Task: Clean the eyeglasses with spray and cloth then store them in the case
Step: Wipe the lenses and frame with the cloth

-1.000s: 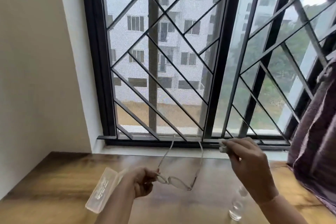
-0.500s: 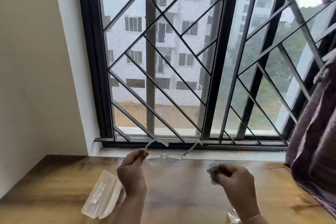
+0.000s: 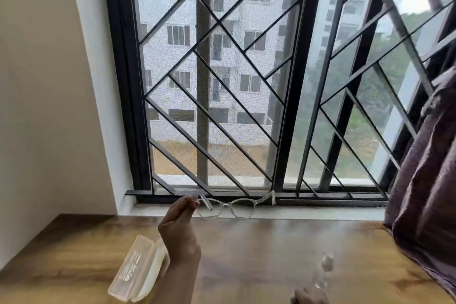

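Observation:
My left hand (image 3: 180,232) pinches the left temple of the clear-framed eyeglasses (image 3: 229,207) and holds them up in front of the window sill, lenses facing me. A pale translucent glasses case (image 3: 134,271) lies open on the wooden table (image 3: 259,254), just left of my left forearm. Only a sliver of my right hand (image 3: 308,297) shows at the bottom edge, beside the clear spray bottle (image 3: 325,271); its grip is hidden. The cloth is not visible.
A black window frame with a diagonal metal grille (image 3: 222,106) stands right behind the table. A purple curtain (image 3: 427,192) hangs at the right, over the table's edge. A cream wall (image 3: 49,106) closes the left side.
My left hand has lifted the glasses and turned them upright toward the window. My right hand, which held the cloth, has dropped down to the bottom edge near the spray bottle.

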A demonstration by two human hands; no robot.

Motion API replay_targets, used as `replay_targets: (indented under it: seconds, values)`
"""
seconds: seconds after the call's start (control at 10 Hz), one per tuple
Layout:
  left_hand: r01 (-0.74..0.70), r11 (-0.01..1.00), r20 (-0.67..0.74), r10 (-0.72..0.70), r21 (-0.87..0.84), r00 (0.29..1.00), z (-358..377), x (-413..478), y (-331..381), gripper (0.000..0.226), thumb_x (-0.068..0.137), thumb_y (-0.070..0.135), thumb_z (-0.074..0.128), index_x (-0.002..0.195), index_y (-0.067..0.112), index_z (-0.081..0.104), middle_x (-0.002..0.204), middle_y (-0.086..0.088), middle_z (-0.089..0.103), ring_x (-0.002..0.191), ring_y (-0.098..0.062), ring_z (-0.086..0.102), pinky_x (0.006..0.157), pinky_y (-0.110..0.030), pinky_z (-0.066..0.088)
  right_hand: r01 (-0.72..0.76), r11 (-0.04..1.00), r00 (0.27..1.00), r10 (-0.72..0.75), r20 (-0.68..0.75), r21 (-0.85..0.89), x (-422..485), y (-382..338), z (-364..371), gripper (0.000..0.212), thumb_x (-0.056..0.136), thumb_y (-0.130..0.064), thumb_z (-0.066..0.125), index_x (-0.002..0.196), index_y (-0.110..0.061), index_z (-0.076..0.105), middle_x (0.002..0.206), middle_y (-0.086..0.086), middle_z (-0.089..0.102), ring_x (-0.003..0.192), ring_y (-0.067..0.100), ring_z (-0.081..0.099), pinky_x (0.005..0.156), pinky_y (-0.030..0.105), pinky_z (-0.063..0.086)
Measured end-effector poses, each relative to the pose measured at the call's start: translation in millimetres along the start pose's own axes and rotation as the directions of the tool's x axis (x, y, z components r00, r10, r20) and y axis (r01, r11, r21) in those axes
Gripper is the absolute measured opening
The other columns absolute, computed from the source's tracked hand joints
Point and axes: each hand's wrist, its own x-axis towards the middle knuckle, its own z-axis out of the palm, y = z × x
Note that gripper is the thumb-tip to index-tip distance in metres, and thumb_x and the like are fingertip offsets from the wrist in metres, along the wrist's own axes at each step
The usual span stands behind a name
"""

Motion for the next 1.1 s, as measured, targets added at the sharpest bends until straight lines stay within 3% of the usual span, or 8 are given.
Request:
replay_targets:
  seconds: [0.3,0.5,0.6,0.7,0.8,0.9,1.0,1.1]
  values:
    - [0.041,0.999,0.034,-0.04,-0.017,0.999,0.7,-0.3,0.3,0.045,0.068,-0.02,0.059,0.055,0.021,0.074,0.055,0.006,0.069,0.052,0.002,0.06,0.048,-0.006,0.041,0.034,0.997,0.999,-0.035,-0.001,-0.071,-19.2,-10.8,-34.7,0.025,0.044,-0.047,0.081,0.064,-0.034,0.073,0.061,-0.013,0.068,0.056,-0.014,0.054,0.104,0.004,0.005]
    - [0.047,0.999,0.035,-0.047,-0.006,0.998,0.2,0.5,-0.7,0.045,0.068,-0.019,0.06,0.055,0.022,0.074,0.056,0.007,0.069,0.054,0.002,0.06,0.05,-0.006,0.041,0.097,0.995,0.988,-0.096,-0.119,0.002,-0.5,-62.2,-66.5,0.029,0.059,-0.038,0.081,0.087,-0.032,0.074,0.082,-0.01,0.073,0.072,-0.015,0.057,0.096,0.002,0.018]
    - [0.048,0.999,0.037,-0.048,0.0,0.998,0.5,1.1,0.2,0.047,0.069,-0.019,0.06,0.054,0.022,0.074,0.056,0.006,0.069,0.052,0.002,0.06,0.049,-0.006,0.041,0.145,0.979,0.985,-0.13,-0.115,0.143,39.4,-85.7,-97.6,0.034,0.065,-0.032,0.079,0.098,-0.03,0.072,0.093,-0.008,0.073,0.081,-0.015,0.057,0.091,0.001,0.024]
    - [0.037,0.999,0.044,-0.038,0.012,0.998,5.3,1.9,2.9,0.048,0.07,-0.019,0.059,0.054,0.024,0.075,0.055,0.007,0.069,0.051,0.002,0.059,0.047,-0.006,0.04,-0.203,0.959,0.979,0.202,0.023,0.196,67.2,-127.0,-132.3,0.048,0.074,-0.038,0.072,0.12,-0.032,0.059,0.139,0.016,0.047,0.142,0.003,0.008,0.095,0.001,-0.004]
    - [0.036,0.999,0.058,-0.036,0.007,0.998,15.9,4.5,4.5,0.048,0.071,-0.021,0.057,0.056,0.021,0.075,0.056,0.004,0.069,0.051,0.0,0.06,0.047,-0.008,0.042,0.058,0.892,0.977,0.042,-0.211,0.448,110.6,-163.9,-190.5,0.04,0.072,-0.015,0.076,0.109,-0.027,0.067,0.094,-0.015,0.071,0.076,-0.004,0.061,0.072,0.005,0.039]
    - [0.024,1.0,0.093,-0.022,-0.013,0.995,28.6,7.3,6.2,0.05,0.072,-0.023,0.056,0.055,0.02,0.075,0.056,0.005,0.069,0.055,-0.002,0.062,0.056,-0.011,0.048,0.272,0.752,0.926,-0.034,-0.377,0.601,131.5,-197.3,-231.9,0.035,0.069,0.001,0.074,0.1,-0.016,0.072,0.084,-0.015,0.071,0.073,0.0,0.064,0.074,0.011,0.049]
    - [0.013,0.999,0.123,-0.008,-0.038,0.992,37.4,10.4,6.2,0.048,0.072,-0.024,0.054,0.057,0.016,0.074,0.056,0.003,0.068,0.057,-0.003,0.063,0.059,-0.012,0.049,0.409,0.681,0.87,-0.089,-0.485,0.607,149.3,-217.6,-252.7,0.021,0.069,0.007,0.073,0.086,-0.004,0.075,0.092,-0.014,0.072,0.085,-0.001,0.067,0.078,0.016,0.052]
    - [-0.01,0.999,0.124,0.015,-0.039,0.992,39.9,11.1,5.2,0.037,0.071,-0.024,0.054,0.063,0.007,0.071,0.057,0.001,0.068,0.058,-0.005,0.063,0.059,-0.012,0.049,0.467,0.642,0.823,-0.064,-0.565,0.608,156.9,-222.7,-252.2,0.02,0.073,0.006,0.071,0.088,-0.006,0.074,0.089,-0.017,0.073,0.078,0.006,0.068,0.07,0.02,0.055]
